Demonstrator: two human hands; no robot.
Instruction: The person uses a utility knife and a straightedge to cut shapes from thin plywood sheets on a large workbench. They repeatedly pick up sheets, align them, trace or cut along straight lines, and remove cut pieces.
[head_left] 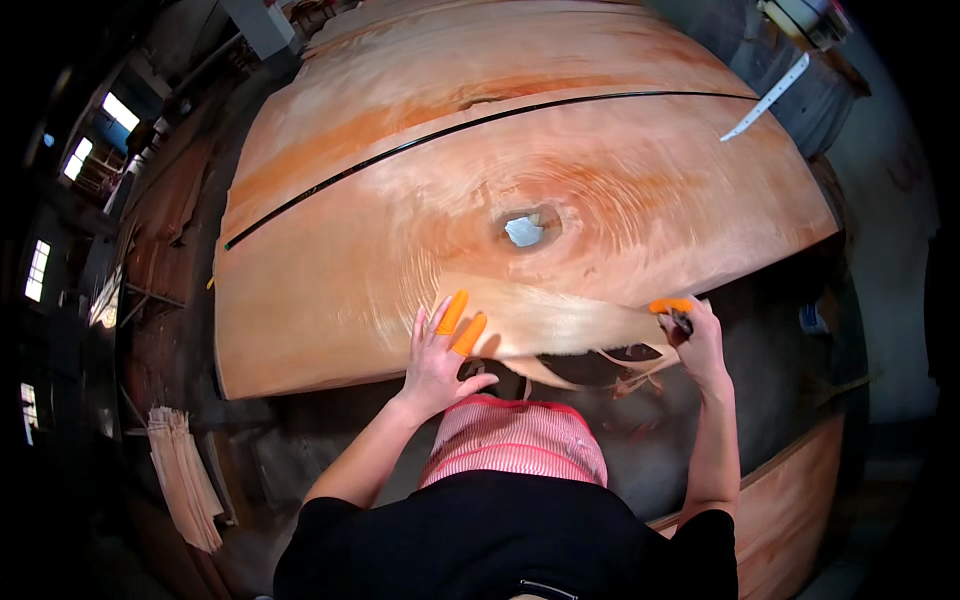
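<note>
A large sheet of thin wood veneer (310,300) with wavy grain lies in front of me. At its near edge is a paler veneer piece (570,322), its lower side ragged, with torn strips hanging off. My left hand (437,365), orange covers on two fingers, rests with spread fingers at the left end of the paler piece. My right hand (697,338), one finger also covered in orange, is closed around a dark-handled tool (680,326) at that piece's right end. The fist hides most of the tool, so its kind is unclear.
A hole with a whitish patch (523,231) interrupts the sheet's middle. Across the sheet runs a long black strip (420,143). A white perforated strip (768,98) hangs at the far right. Thin veneer strips (185,480) are bundled at lower left; a wood panel (790,500) leans at lower right.
</note>
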